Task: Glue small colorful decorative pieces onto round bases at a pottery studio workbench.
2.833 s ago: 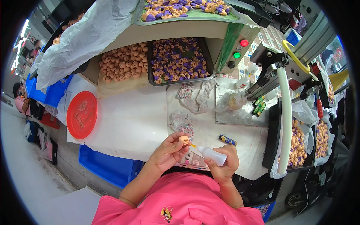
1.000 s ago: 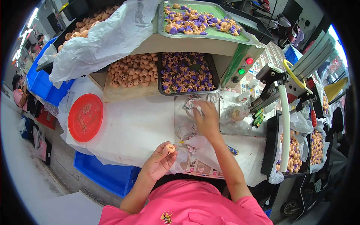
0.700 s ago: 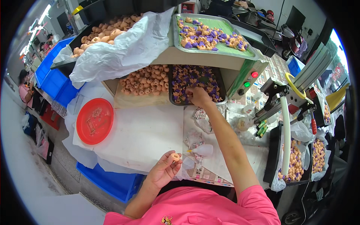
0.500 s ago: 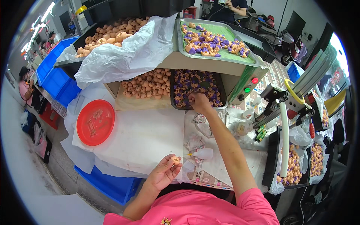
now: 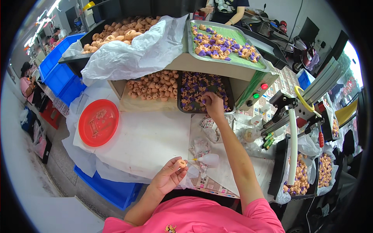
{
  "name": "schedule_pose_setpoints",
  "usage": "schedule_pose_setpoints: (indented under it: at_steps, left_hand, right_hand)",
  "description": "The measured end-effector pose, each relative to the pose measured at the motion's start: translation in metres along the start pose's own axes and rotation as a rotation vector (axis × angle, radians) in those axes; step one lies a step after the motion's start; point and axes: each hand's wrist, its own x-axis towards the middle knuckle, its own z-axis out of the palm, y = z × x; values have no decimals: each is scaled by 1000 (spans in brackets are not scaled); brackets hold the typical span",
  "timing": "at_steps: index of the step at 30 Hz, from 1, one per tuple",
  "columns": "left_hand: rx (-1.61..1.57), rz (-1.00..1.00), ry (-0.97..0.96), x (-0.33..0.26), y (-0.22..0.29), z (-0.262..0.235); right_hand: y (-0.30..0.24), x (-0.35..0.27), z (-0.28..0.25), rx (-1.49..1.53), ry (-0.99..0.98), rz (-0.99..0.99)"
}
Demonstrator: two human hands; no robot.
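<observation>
My left hand is closed around a small tan hollow piece, with its round opening facing up, above the front of the white work surface. My right arm reaches forward to a dark tray of small purple-and-tan parts. Over its near right part my right hand pinches its fingertips together. What lies between them is too small to make out. To the left of that tray, under the shelf, is a heap of tan hollow pieces. A white squeeze bottle with a yellow tip lies right of my left hand.
A red round tray sits at the left. On the shelf are a bin of larger tan pieces and a metal tray of purple-and-tan pieces. A clamp fixture and filled black bins stand right. A person is behind.
My right hand has drawn back slightly and right, up from the parts in the dark tray. My left hand holds the tan piece in nearly the same place. The person behind has shifted.
</observation>
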Motion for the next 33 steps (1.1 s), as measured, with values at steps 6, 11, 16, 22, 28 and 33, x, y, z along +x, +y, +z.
schedule_pose_setpoints:
  at_steps: [6, 11, 16, 22, 28, 33]
  left_hand:
    - [27, -26, 6, 17, -18, 16]
    - [30, -29, 0, 25, -29, 21]
    - [30, -28, 40, 27, -33, 20]
    - [25, -29, 30, 29, -31, 18]
    - [17, -26, 32, 23, -24, 23]
    - [33, -31, 45, 23, -23, 19]
  right_hand:
    - [28, -2, -22, -39, 171, 19]
    - [55, -4, -33, -104, -28, 110]
    - [50, -5, -30, -105, -83, 81]
    - [32, 0, -12, -290, -249, -34]
    - [30, 11, -4, -293, -462, 42]
    - [22, 17, 3, -324, -498, 52]
